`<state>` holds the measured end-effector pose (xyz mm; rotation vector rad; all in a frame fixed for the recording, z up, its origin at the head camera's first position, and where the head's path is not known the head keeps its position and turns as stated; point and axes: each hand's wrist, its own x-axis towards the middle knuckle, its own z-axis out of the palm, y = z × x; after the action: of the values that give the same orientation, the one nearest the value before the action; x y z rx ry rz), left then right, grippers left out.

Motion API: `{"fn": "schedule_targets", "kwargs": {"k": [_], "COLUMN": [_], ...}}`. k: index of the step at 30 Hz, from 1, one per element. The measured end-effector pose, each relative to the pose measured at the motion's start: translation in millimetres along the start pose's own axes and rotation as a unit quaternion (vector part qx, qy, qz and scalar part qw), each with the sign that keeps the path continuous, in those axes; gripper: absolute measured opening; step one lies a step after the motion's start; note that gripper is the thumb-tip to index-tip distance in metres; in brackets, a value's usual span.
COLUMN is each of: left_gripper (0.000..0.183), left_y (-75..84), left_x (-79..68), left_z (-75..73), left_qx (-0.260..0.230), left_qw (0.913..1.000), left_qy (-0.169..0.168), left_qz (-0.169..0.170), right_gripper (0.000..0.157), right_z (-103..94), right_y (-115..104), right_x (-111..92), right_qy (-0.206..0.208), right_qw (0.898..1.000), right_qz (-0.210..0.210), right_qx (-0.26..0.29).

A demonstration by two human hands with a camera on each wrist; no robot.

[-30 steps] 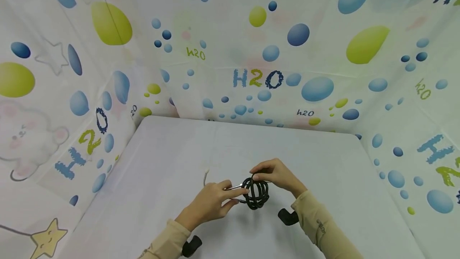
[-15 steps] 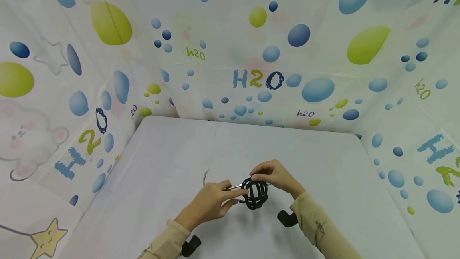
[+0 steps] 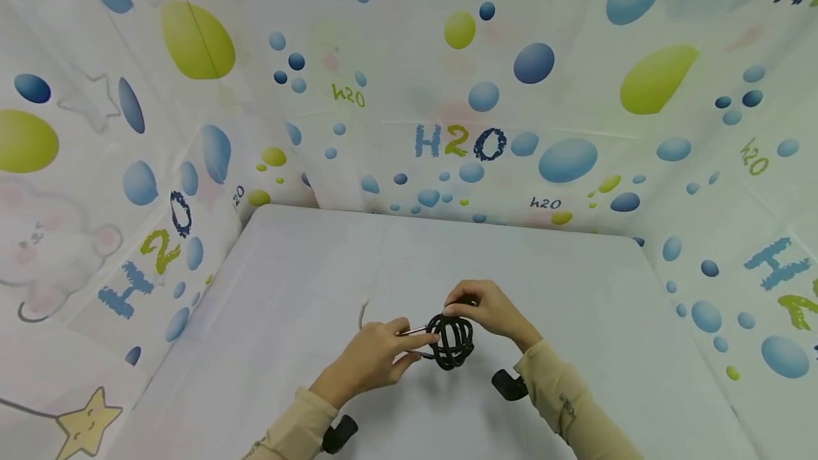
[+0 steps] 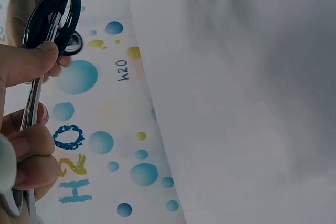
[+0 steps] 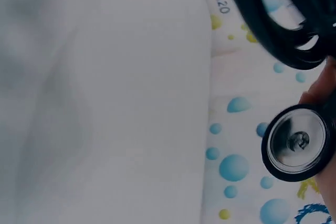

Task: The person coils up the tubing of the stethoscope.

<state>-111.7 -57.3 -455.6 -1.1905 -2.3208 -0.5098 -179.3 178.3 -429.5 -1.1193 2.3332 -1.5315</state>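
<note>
A stethoscope (image 3: 451, 362) with its black tubing wound into a loose coil is held up over the table between both hands. My left hand (image 3: 375, 357) grips its metal ear tubes (image 4: 32, 103), fingers curled round them, thumb at the black tubing. One ear tube with a pale tip (image 3: 363, 307) sticks up behind that hand. From above the coil, my right hand (image 3: 487, 309) pinches the tubing at its top. The round chest piece (image 5: 299, 142), silver with a black rim, hangs by the right hand in the right wrist view. Part of the right palm is hidden.
The table (image 3: 307, 261) has a white cover. Behind it and at both sides hang white sheets (image 3: 396, 62) printed with blue and green drops. Black wrist devices (image 3: 509, 385) stick out below both beige sleeves (image 3: 565, 396).
Both hands and the coiled stethoscope have shifted very slightly left. The right fingers have closed in on the top of the coil, and the grip of the left hand is the same.
</note>
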Motion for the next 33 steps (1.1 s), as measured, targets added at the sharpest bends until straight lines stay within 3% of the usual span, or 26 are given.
{"fn": "schedule_targets", "kwargs": {"k": [7, 12, 16, 21, 24, 29, 33], "left_gripper": [0.043, 0.044, 0.044, 0.044, 0.044, 0.044, 0.044], "left_y": [4.6, 5.9, 5.7, 3.0, -1.3, -8.8, -7.7], "left_x": [-1.6, -2.0, -2.6, -2.8, 0.8, 8.8, 10.0], "left_z": [2.2, 3.8, 5.0, 3.7, 0.7, -4.6, -5.5], "left_qx": [-0.011, -0.03, -0.044, -0.078, -0.094, -0.1, -0.105], "left_qw": [0.9988, 0.9974, 0.9965, 0.9938, 0.9917, 0.9895, 0.9895], "left_qy": [0.031, 0.054, 0.063, 0.078, 0.087, 0.104, 0.099], "left_qz": [0.037, 0.035, 0.031, 0.017, 0.004, -0.009, -0.012], "right_gripper": [0.018, 0.017, 0.02, 0.028, 0.026, 0.014, 0.021], "right_z": [-4.7, -4.8, -2.2, 1.8, 6.0, 15.7, 18.5], "right_y": [16.1, 27.0, 34.7, 37.5, 35.1, 25.7, 21.2], "right_x": [-2.0, -4.5, -8.4, -12.3, -11.8, -5.7, -4.7], "right_qy": [-0.067, -0.089, -0.102, -0.116, -0.09, 0.01, 0.059], "right_qw": [0.992, 0.97, 0.949, 0.939, 0.947, 0.981, 0.988], "right_qz": [0.064, 0.091, 0.088, 0.073, 0.078, 0.087, 0.105], "right_qx": [0.089, 0.208, 0.285, 0.315, 0.297, 0.174, 0.092]}}
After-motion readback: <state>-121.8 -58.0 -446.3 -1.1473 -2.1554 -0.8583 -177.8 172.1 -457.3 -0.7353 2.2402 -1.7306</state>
